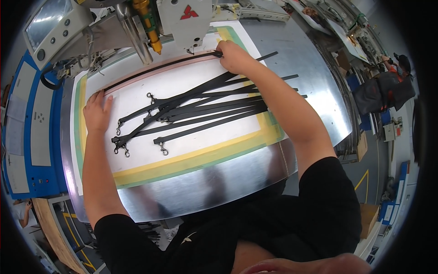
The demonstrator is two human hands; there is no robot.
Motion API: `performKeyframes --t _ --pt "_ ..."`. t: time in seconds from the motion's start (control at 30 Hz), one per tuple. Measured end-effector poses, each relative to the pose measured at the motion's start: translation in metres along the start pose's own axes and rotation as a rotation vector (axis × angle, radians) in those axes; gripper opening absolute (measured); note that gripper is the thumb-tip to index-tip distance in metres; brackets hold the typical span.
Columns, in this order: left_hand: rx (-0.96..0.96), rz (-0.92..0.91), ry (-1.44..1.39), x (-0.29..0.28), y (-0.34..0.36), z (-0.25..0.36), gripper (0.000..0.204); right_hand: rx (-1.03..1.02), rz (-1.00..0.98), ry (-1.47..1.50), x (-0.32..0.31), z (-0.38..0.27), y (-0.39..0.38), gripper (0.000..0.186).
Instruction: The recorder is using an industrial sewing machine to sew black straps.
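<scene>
A long black strap lies stretched along a pinkish strip on the white work board. At its right end my right hand is closed, fingers pinching the strap. By the left end my left hand rests on the board, fingertips at the strap and thumb spread apart. Between my arms lies a loose pile of black straps, several crossing one another. Metal snap hooks hang at their left ends, one snap hook lying nearest me.
A machine head with a brass-coloured nozzle overhangs the board's far side. Yellow and green tape borders the board on a shiny metal table. A blue cabinet stands left; a dark bag is at right.
</scene>
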State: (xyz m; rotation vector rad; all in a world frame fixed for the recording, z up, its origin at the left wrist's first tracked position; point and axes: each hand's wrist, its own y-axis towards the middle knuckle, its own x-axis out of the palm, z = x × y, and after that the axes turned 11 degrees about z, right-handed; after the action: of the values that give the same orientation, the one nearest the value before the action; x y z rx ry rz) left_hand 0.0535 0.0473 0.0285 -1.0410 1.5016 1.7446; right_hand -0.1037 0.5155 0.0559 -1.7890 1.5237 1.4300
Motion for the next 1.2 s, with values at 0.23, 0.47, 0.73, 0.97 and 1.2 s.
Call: performKeyframes --t 0.23,0.47,0.73,0.97,1.2 --pt "0.020 0.019 -0.008 0.000 0.000 0.001 0.055 -0.006 0.090 -0.010 0.013 -0.002 -0.003 0.034" --pt "0.053 0.070 -0.024 -0.010 -0.001 0.007 0.053 0.064 0.143 -0.031 0.015 -0.007 -0.003 0.032" --pt "0.019 0.052 -0.025 -0.007 0.002 0.005 0.055 0.039 0.155 -0.016 0.020 0.006 0.002 0.027" --pt "-0.031 0.021 -0.059 -0.014 0.001 0.009 0.057 0.164 0.373 0.014 0.002 0.000 -0.009 0.033" --pt "-0.037 0.033 -0.009 -0.014 0.000 0.009 0.058 -0.093 0.074 -0.160 0.013 -0.002 -0.020 0.043"
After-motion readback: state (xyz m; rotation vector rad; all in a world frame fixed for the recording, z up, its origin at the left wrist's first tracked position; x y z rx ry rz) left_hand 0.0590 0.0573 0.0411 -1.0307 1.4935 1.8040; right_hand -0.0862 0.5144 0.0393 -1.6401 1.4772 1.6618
